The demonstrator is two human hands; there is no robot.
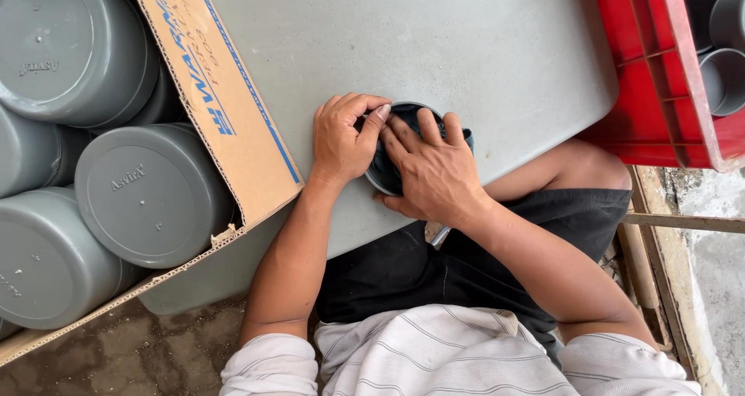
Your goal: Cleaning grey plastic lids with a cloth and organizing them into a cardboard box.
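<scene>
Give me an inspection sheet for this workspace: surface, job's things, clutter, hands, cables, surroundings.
Surface: grey table, bare apart from the work at its near edge.
Job's things: round grey fitting with a dark ring inside, under both hands.
Clutter: cardboard box of grey caps at left; red crate of grey fittings at right.
Hands: left hand pinches the fitting's rim; right hand presses fingers into it.
Cables: nothing seen.
Surroundings: brick floor below; concrete at right.

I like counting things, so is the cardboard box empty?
No, the cardboard box holds several big grey round caps packed side by side.
</scene>
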